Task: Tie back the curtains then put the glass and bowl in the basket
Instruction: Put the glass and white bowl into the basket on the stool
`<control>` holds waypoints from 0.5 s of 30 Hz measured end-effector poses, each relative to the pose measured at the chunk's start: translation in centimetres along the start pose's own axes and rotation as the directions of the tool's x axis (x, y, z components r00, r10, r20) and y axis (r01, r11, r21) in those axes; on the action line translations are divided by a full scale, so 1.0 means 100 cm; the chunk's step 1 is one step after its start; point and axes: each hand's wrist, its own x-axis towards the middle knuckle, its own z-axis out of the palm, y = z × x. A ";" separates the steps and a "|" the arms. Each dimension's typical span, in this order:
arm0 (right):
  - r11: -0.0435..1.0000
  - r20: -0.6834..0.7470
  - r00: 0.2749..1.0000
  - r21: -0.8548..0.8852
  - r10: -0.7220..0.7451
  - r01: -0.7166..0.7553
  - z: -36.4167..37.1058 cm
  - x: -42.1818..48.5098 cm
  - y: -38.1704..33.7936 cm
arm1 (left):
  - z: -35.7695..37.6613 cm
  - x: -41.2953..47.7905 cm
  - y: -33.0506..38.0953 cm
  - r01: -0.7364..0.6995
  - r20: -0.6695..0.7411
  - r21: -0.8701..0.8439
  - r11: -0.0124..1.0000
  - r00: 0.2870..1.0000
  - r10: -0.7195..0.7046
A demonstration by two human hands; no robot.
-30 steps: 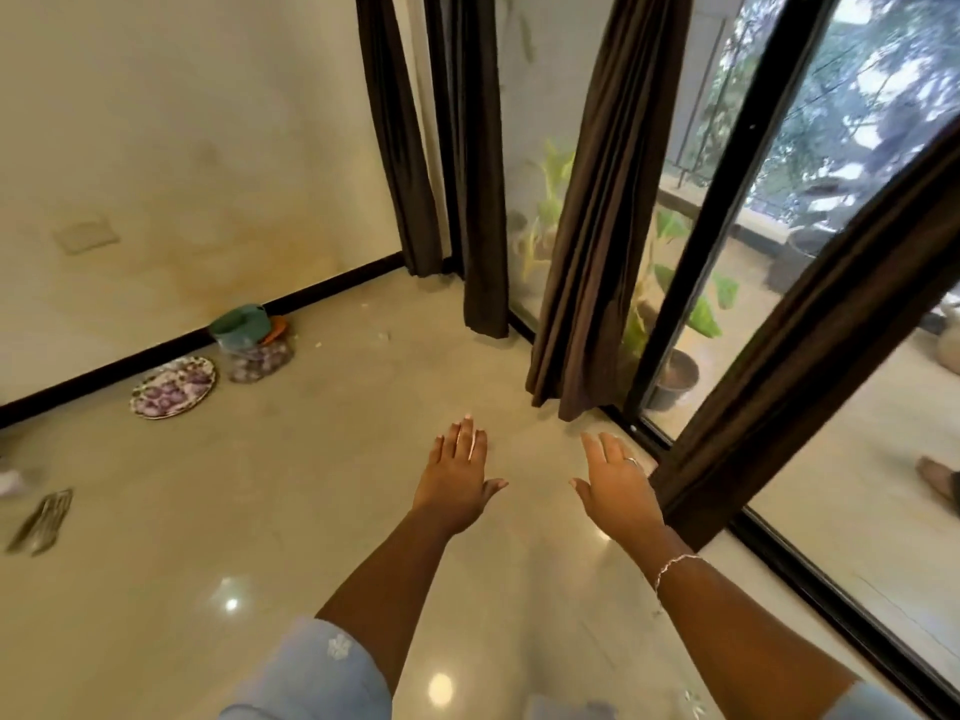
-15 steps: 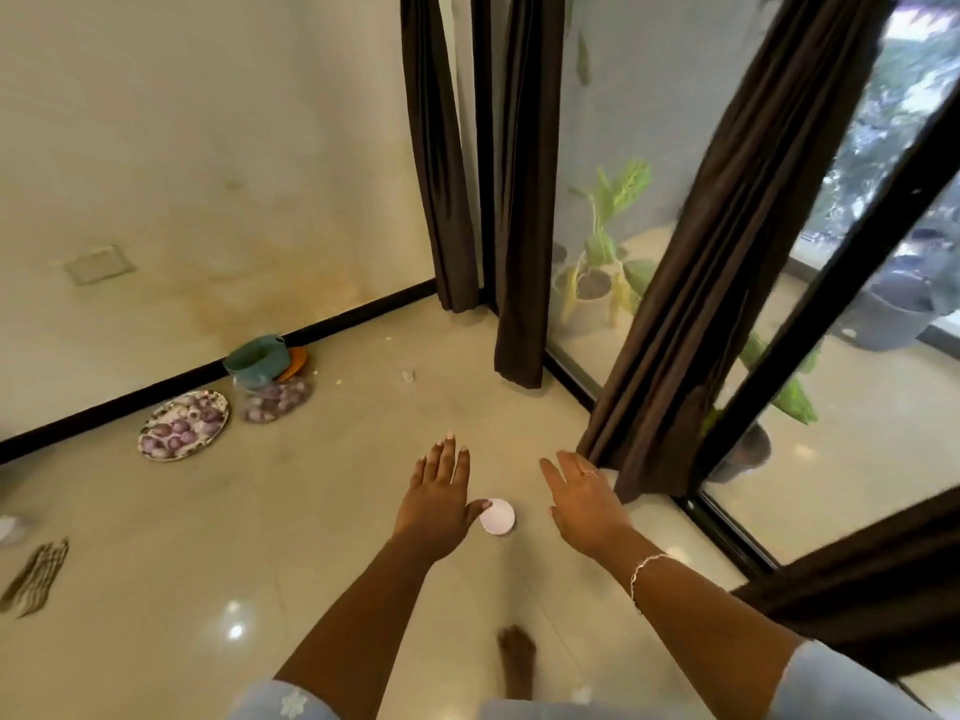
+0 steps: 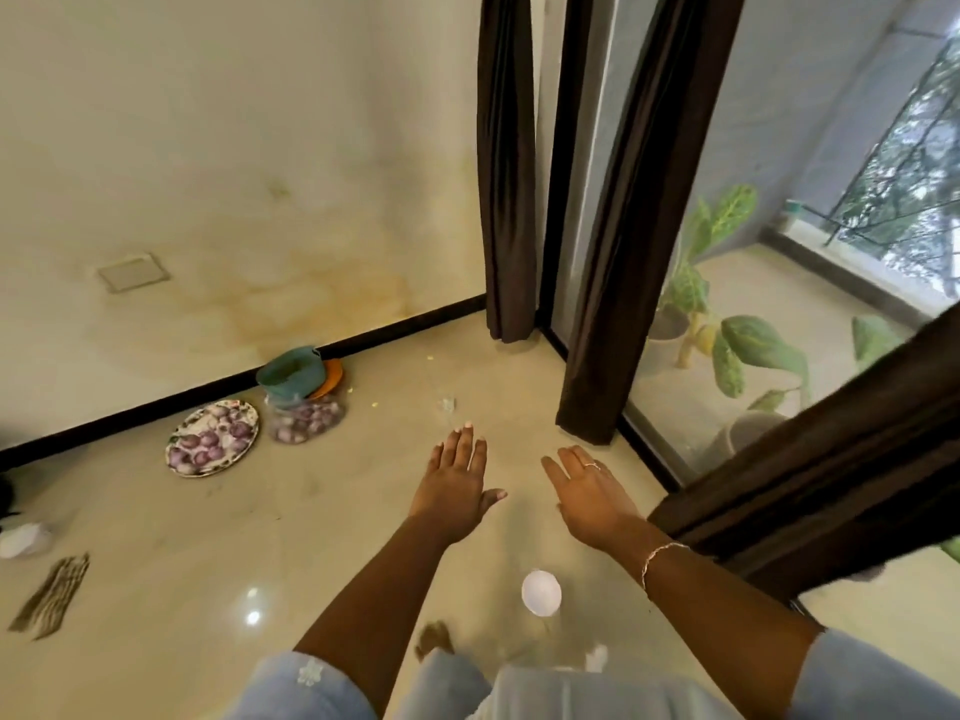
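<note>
Glossy beige floor (image 3: 156,589) below me. My left hand (image 3: 454,491) and right hand (image 3: 592,498) hover open, empty. Small white round bowl (image 3: 541,592) sits beneath them.

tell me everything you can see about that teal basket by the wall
The teal basket looks like a small round plastic tub with a thick rim and a small lug on its right edge. It stands upright and open on the floor, against the black skirting. It sits partly on an orange plate, and a clear bag of onions lies against its front. What is inside cannot be made out. Neither hand touches it.
</note>
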 end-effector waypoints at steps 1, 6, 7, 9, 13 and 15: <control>1.000 -0.002 1.000 -0.020 0.001 -0.001 -0.001 0.018 -0.001 | 0.000 0.013 -0.012 -0.007 0.007 -0.002 1.000 1.000 0.007; 0.997 0.014 1.000 -0.072 -0.009 0.010 -0.011 0.118 -0.011 | -0.015 0.087 -0.088 -0.047 0.053 -0.006 0.999 0.997 0.047; 0.997 0.024 1.000 -0.076 -0.001 0.003 -0.016 0.138 -0.014 | -0.021 0.102 -0.107 -0.055 0.069 -0.001 0.998 0.996 0.055; 0.998 0.043 0.999 -0.061 0.027 -0.024 -0.030 0.183 -0.021 | -0.036 0.135 -0.152 -0.059 0.084 0.003 0.998 0.995 0.058; 0.997 0.064 0.996 -0.046 0.060 -0.057 -0.055 0.260 -0.038 | -0.059 0.189 -0.231 -0.024 0.074 0.011 1.000 0.997 0.023; 0.995 0.063 0.993 -0.043 0.097 -0.094 -0.060 0.288 -0.046 | -0.063 0.209 -0.259 -0.009 0.065 0.008 1.000 0.998 0.008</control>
